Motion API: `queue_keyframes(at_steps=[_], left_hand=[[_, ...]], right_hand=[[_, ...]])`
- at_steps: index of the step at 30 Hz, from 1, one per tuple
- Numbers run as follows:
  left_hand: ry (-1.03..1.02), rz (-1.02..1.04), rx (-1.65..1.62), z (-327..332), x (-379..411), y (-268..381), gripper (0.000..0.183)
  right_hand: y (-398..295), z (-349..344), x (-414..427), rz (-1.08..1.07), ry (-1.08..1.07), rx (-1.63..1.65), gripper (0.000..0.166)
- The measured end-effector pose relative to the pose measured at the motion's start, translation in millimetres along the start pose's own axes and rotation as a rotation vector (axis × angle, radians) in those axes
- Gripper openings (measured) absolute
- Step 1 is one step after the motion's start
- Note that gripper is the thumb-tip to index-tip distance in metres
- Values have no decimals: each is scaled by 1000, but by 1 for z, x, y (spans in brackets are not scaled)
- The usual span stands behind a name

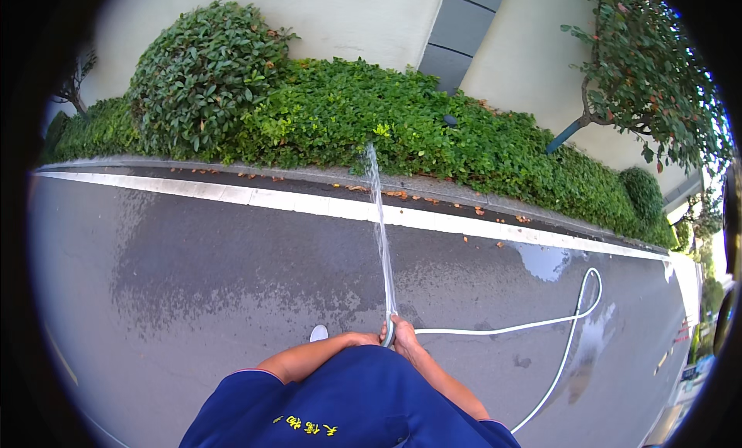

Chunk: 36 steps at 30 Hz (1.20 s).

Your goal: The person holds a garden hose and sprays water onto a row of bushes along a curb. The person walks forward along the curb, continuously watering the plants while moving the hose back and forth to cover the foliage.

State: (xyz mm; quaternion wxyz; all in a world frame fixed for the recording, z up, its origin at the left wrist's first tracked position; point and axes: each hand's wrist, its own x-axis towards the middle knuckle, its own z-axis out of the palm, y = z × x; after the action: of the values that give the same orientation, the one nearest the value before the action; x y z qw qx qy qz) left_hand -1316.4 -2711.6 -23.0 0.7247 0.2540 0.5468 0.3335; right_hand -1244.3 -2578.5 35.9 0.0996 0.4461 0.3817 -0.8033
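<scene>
My right hand (404,333) grips the end of a pale garden hose (390,329) close to my body, with its fingers at the opening. Just to the left, my left hand (367,339) is at the same stretch of hose, partly hidden by my blue shirt; its fingers seem to close on the hose. A stream of water (381,228) shoots from the hose end across the road and reaches the lower edge of the green hedge (359,112). From my hands the hose runs right over the asphalt, makes a loop and comes back towards the bottom edge.
A stone kerb (324,174) and a white painted line (272,199) run along the hedge, with fallen leaves (396,193) between them. A rounded shrub (203,71) stands left, a small tree (643,83) right, before a pale wall (359,19). Puddles (542,261) and wet patches mark the asphalt.
</scene>
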Motion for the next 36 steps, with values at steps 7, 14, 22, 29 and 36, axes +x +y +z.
queue_keyframes(at_steps=[7, 14, 22, 29, 36], left_hand=[[-14, -27, 26, 1, 14, -3, 56], [-47, -26, 61, 0, 43, -20, 56], [-59, -42, 68, 4, 26, 1, 59], [-38, -44, 121, 0, 35, -7, 67], [-98, 53, 108, -1, 41, -18, 69]], right_hand=[[-1, -10, -4, -4, 43, 72, 33], [-1, -20, -6, 8, 83, 192, 33], [0, -24, -4, -19, 114, 204, 33], [-5, -18, -10, 0, 115, 190, 33], [1, -19, -5, -36, 105, 189, 33]])
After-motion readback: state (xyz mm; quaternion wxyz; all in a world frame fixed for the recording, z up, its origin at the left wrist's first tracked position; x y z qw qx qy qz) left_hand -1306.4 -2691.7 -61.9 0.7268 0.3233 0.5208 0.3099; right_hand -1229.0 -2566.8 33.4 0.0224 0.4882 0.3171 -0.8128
